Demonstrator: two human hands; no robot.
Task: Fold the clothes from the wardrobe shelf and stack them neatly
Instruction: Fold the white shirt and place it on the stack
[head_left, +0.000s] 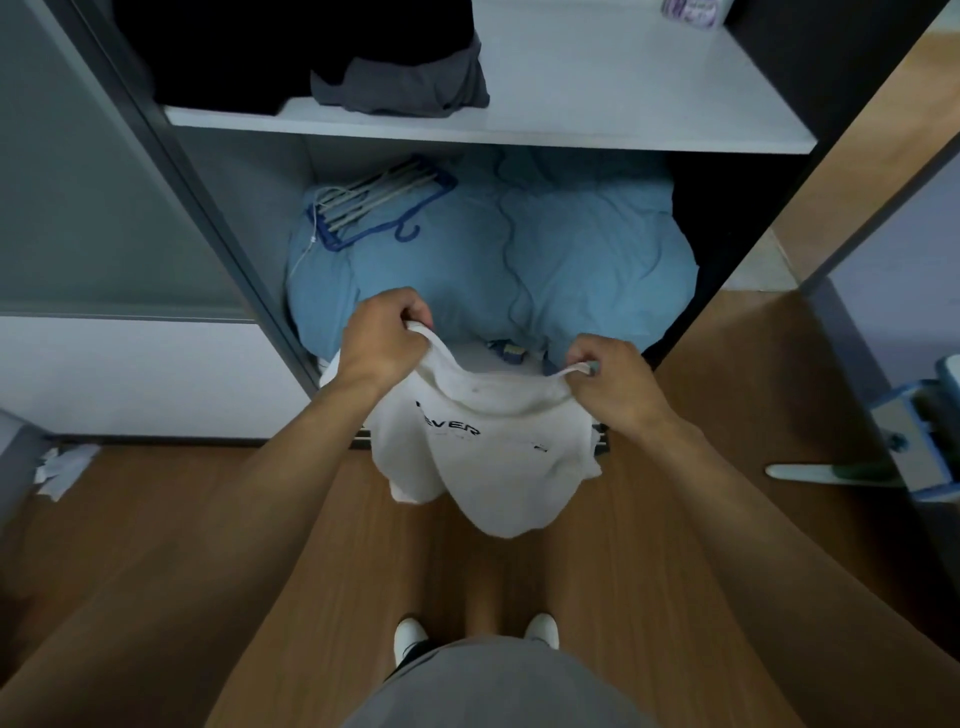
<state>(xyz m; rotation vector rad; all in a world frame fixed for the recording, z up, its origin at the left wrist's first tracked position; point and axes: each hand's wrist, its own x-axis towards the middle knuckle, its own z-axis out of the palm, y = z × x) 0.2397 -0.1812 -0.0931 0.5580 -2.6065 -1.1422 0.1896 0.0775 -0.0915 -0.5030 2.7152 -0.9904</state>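
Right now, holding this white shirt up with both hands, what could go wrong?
The left hand and right hand pinch the white shirt only by its bunched top edge, so the fold may go crooked. Its lower part hangs free and could brush the floor. The hangers on the blue bedding might snag it.

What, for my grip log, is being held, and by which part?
A white T-shirt: left hand and right hand each pinch its upper edge, one at either end.
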